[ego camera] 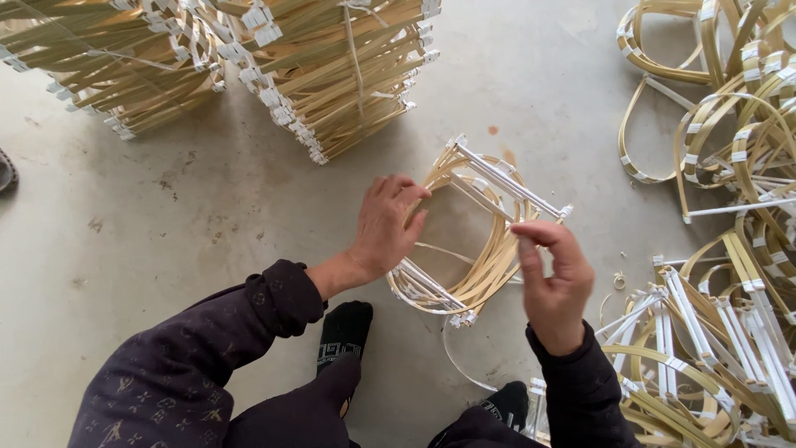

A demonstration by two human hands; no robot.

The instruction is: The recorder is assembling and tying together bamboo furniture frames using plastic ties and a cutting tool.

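Observation:
I hold a round frame of bent bamboo strips [489,249] above the concrete floor, with white bars across its top and bottom. My left hand [385,228] grips the frame's left rim, fingers curled over the strips. My right hand [554,282] is at the right side, thumb and forefinger pinched on a thin strip beside the end of the upper white bar [510,181]. A thin pale strip [456,357] loops down from the frame toward the floor.
Stacked bamboo frames [332,75] lie at the top left and centre. Loose bent frames with white bars [730,149] are piled along the right side and lower right [705,357]. My feet in black socks [344,332] rest on the concrete floor [166,216].

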